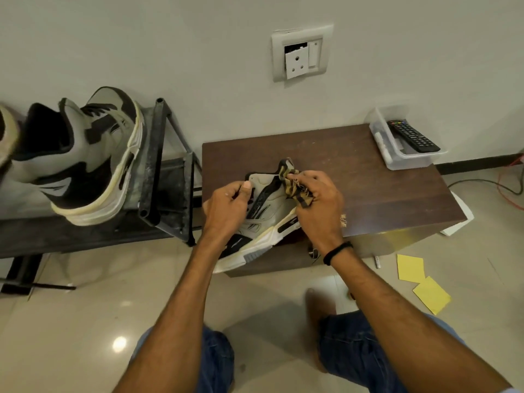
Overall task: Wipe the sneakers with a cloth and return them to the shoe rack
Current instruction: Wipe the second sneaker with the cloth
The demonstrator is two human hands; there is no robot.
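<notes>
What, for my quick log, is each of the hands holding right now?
Left hand: holds the sneaker.
Right hand: grips the cloth, pressed against the sneaker.

Head-worn wide-angle view; faces forward and down; left hand (226, 207) and right hand (319, 205) at arm's length, mid-frame; low table (368, 177) close ahead; shoe rack (154, 165) left; wall (141, 38) fills top; floor (85, 336) below.

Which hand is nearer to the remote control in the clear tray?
The right hand. It grips the cloth against the sneaker, below and left of the remote control; the left hand holds the sneaker farther left.
</notes>
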